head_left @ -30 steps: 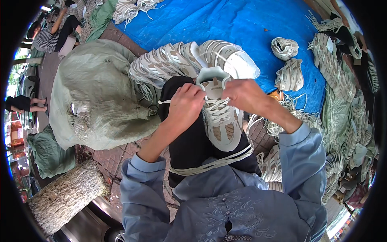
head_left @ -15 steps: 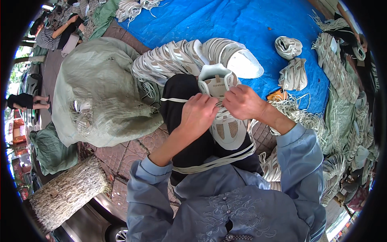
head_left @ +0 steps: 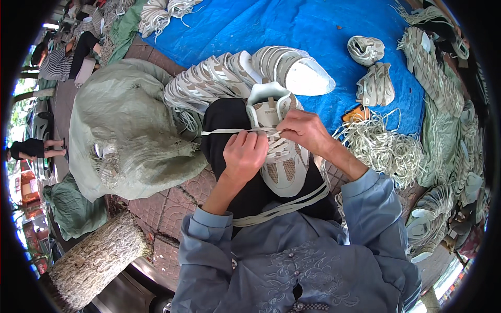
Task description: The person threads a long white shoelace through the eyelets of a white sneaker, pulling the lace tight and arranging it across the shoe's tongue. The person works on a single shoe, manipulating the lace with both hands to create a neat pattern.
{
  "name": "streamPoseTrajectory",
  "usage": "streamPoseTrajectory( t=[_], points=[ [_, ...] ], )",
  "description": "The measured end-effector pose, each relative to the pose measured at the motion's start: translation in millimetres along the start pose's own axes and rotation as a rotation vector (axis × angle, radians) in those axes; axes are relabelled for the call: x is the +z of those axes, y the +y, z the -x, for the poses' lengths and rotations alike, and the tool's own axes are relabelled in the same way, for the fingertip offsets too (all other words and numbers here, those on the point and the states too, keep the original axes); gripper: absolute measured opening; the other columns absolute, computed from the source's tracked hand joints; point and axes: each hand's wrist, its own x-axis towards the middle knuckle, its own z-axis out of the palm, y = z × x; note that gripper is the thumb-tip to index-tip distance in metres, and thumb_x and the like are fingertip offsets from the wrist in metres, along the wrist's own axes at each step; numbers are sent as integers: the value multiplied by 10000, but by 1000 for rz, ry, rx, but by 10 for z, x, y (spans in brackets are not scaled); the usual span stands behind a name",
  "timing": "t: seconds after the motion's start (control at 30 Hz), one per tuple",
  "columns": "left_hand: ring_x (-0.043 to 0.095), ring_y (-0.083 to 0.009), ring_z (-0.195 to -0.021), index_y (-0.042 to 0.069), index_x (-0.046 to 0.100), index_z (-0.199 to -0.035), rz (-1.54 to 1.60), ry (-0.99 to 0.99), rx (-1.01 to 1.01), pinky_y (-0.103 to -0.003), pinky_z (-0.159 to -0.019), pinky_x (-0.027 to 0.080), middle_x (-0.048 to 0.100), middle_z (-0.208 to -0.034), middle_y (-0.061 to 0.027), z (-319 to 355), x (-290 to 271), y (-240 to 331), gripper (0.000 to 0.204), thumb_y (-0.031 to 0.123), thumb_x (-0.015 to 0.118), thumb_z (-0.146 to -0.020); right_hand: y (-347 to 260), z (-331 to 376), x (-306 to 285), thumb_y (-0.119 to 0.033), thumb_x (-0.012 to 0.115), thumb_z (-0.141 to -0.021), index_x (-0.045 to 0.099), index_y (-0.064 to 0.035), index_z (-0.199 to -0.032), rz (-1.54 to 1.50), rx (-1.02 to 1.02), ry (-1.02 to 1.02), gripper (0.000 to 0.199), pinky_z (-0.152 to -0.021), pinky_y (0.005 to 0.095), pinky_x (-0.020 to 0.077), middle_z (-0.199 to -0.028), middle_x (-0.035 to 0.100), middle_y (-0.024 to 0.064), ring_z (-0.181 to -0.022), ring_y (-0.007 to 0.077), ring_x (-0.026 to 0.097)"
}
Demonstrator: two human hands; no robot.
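Note:
A white-and-beige sneaker (head_left: 284, 175) lies across my dark-trousered lap, its toe toward me and its collar away. Flat cream shoelace (head_left: 222, 132) crosses its tongue and trails off to the left; lacing fills the eyelets below. My left hand (head_left: 245, 156) is closed at the sneaker's left edge, fingertips pinched on the lace. On the opposite side, my right hand (head_left: 303, 130) pinches the lace beside the upper eyelets. More loose laces (head_left: 284, 208) loop across my thighs below the toe.
Beyond my knees, nested sneakers (head_left: 209, 78) lie beside a big grey-green sack (head_left: 122, 125). A blue tarp (head_left: 235, 28) holds two sneaker clusters, a heap of laces (head_left: 386, 151) and an orange object (head_left: 356, 113). A tree trunk (head_left: 99, 255) stands lower left. People sit and stand at far left.
My left hand has moved down and left, away from the right hand, uncovering crossed lacing on the sneaker. The right hand has shifted slightly left and down. The whole view has shifted a little.

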Motion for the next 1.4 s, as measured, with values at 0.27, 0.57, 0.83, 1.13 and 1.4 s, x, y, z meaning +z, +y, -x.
streamPoseTrajectory(
  t=[0.27, 0.57, 0.83, 1.13, 1.4],
  points=[
    [547, -200, -603, 30, 571, -802, 534, -43, -343, -276, -534, 442, 537, -722, -86, -113, -78, 72, 77, 24, 559, -726, 4, -94, -151, -63, 584, -520, 434, -93, -556, 483, -346, 182, 157, -429, 280, 382, -558, 378, 19, -492, 161, 459],
    [484, -94, -449, -10, 597, -851, 1078, -709, -858, -250, -441, 383, 529, -601, -65, -424, -66, -71, 147, 107, 548, -777, -46, -30, -91, -59, 585, -482, 493, -66, -588, 437, -352, 323, 140, -419, 275, 359, -546, 381, 14, -478, 157, 456],
    [431, -47, -443, -31, 593, -792, 1119, -971, -950, -198, -353, 303, 518, -583, -18, -613, -5, -182, 107, 65, 568, -751, -35, 22, -148, -44, 621, -521, 545, -53, -640, 367, -195, 237, 142, -443, 262, 371, -553, 418, 21, -490, 154, 470],
    [533, -94, -488, 5, 549, -793, 692, -356, -258, -238, -445, 401, 558, -606, -43, -355, 93, 59, 45, 42, 544, -767, 42, -268, -384, -121, 684, -576, 667, -39, -785, -523, 600, -610, 225, -453, 216, 331, -543, 522, -10, -508, 53, 427],
    [568, -248, -557, 56, 552, -828, 745, -366, -551, -318, -491, 447, 561, -700, -97, -290, -65, -211, 88, 29, 560, -744, 102, -257, -418, -94, 659, -579, 604, -17, -645, -187, 353, -569, 115, -473, 268, 359, -528, 515, 49, -494, 112, 469]
  ],
)
